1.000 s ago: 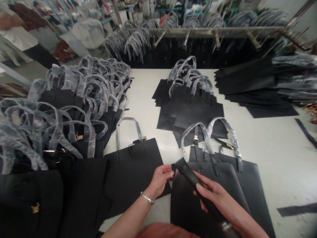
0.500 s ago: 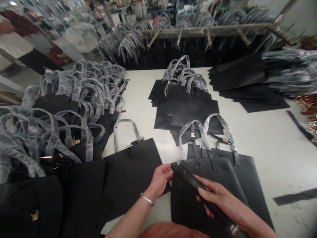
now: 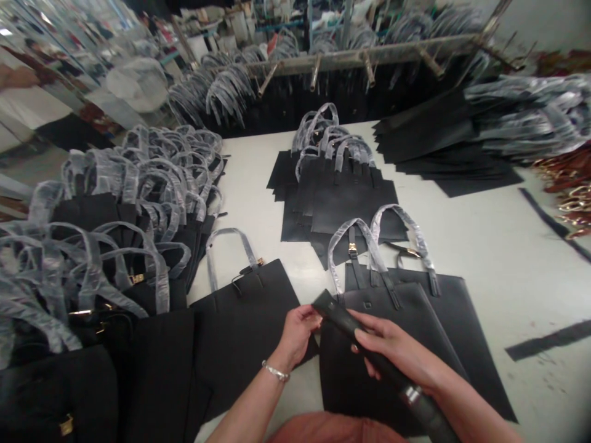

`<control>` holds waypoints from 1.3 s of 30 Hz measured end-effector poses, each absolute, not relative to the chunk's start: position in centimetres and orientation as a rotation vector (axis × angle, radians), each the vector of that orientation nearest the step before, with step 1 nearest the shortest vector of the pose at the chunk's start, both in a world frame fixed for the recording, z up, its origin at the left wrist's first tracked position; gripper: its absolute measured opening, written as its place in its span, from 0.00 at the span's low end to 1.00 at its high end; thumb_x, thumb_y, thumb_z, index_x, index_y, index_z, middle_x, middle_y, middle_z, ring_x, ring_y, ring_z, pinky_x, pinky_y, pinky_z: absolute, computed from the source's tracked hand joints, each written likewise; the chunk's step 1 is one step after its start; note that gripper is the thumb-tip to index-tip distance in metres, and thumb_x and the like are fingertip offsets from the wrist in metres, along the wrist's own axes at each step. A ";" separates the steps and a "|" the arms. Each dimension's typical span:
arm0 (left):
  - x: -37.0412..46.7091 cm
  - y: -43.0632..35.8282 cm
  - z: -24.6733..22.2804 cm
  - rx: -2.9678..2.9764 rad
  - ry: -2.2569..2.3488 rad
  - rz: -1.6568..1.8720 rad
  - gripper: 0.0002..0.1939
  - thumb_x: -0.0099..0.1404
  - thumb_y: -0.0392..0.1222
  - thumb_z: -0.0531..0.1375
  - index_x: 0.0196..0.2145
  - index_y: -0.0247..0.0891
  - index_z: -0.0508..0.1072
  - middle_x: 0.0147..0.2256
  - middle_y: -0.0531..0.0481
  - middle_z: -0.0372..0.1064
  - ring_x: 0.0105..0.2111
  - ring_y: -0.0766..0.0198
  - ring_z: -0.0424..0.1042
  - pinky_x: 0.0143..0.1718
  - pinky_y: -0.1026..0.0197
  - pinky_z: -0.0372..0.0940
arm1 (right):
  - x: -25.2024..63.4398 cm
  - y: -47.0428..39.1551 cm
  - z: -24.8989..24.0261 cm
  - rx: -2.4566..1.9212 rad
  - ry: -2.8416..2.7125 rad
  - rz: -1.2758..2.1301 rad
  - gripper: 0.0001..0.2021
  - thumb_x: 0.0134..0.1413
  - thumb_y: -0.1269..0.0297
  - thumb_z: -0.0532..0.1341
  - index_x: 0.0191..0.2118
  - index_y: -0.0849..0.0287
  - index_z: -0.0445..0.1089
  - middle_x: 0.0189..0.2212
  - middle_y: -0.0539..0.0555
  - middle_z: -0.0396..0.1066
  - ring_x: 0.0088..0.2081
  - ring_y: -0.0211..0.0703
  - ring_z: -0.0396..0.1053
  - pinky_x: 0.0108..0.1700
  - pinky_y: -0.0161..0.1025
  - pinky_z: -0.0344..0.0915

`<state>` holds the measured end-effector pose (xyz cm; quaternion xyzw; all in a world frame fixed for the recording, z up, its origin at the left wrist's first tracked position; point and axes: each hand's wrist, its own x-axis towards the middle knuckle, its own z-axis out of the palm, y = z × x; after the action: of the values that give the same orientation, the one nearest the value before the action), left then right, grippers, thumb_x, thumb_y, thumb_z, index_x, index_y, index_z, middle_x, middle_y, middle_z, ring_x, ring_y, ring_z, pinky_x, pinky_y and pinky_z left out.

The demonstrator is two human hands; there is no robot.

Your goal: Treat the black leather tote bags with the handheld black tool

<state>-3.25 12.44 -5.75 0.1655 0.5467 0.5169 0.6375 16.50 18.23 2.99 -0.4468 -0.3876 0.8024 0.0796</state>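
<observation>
My right hand (image 3: 383,341) is wrapped round a long black handheld tool (image 3: 344,319) with a metal ring near its rear. The tool's tip lies over the upper left corner of a black bag (image 3: 406,314) with plastic-wrapped handles. Beside that tip, my left hand (image 3: 300,326) pinches something at the bag's corner, too small and hidden to name. Under the front bag lies a second black bag (image 3: 475,326), with a gold clasp near its handles. Left of my left hand, another black bag (image 3: 244,314) lies flat with its wrapped handle up.
Piled bags with wrapped handles (image 3: 152,178) fill the left side. A smaller stack (image 3: 346,197) sits mid-table, more black pieces (image 3: 429,135) at the back right. Behind runs a metal rack (image 3: 341,60). Black strips (image 3: 549,338) lie on the right. A person (image 3: 32,92) stands far left.
The tool and my right hand have shifted slightly left and up, the tool's tip now nearer my left fingers. The camera view has turned a little.
</observation>
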 end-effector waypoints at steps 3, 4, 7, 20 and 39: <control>-3.2 12.6 -5.4 0.389 1.205 1.164 0.04 0.49 0.34 0.66 0.26 0.32 0.77 0.22 0.53 0.65 0.22 0.71 0.59 0.27 0.66 0.52 | 17.0 18.6 3.1 -1.371 -1.132 2.274 0.35 0.54 0.51 0.63 0.64 0.56 0.57 0.30 0.49 0.71 0.20 0.32 0.67 0.22 0.30 0.62; -3.2 12.6 -5.3 0.383 1.199 1.167 0.04 0.49 0.34 0.66 0.26 0.32 0.77 0.22 0.54 0.65 0.22 0.72 0.59 0.26 0.66 0.52 | 17.5 18.6 3.2 -1.388 -1.124 2.261 0.34 0.54 0.51 0.63 0.64 0.56 0.57 0.30 0.49 0.71 0.20 0.32 0.66 0.21 0.30 0.61; -3.0 12.5 -5.4 0.362 1.224 1.178 0.07 0.49 0.34 0.67 0.30 0.32 0.78 0.23 0.53 0.67 0.23 0.72 0.59 0.27 0.67 0.54 | 18.6 18.1 3.3 -1.374 -1.121 2.343 0.33 0.54 0.52 0.63 0.64 0.56 0.59 0.30 0.49 0.71 0.20 0.32 0.67 0.21 0.31 0.61; -5.0 14.1 -1.5 0.487 1.159 1.143 0.17 0.51 0.37 0.70 0.40 0.33 0.78 0.33 0.45 0.77 0.30 0.64 0.73 0.33 0.66 0.67 | 21.7 16.7 4.0 -1.397 -1.127 2.110 0.37 0.52 0.52 0.64 0.65 0.59 0.55 0.32 0.50 0.71 0.20 0.32 0.65 0.24 0.34 0.62; 9.5 20.9 0.8 0.660 1.076 0.867 0.16 0.58 0.29 0.63 0.45 0.32 0.72 0.40 0.43 0.72 0.35 0.65 0.73 0.43 0.60 0.69 | 35.1 10.8 2.3 -2.084 -1.042 1.450 0.44 0.47 0.39 0.61 0.64 0.61 0.53 0.15 0.45 0.67 0.19 0.45 0.69 0.23 0.38 0.65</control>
<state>9.49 20.88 0.83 0.2985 0.4871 0.3923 0.7209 35.12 10.80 2.28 -0.7445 -0.3721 0.5180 0.1974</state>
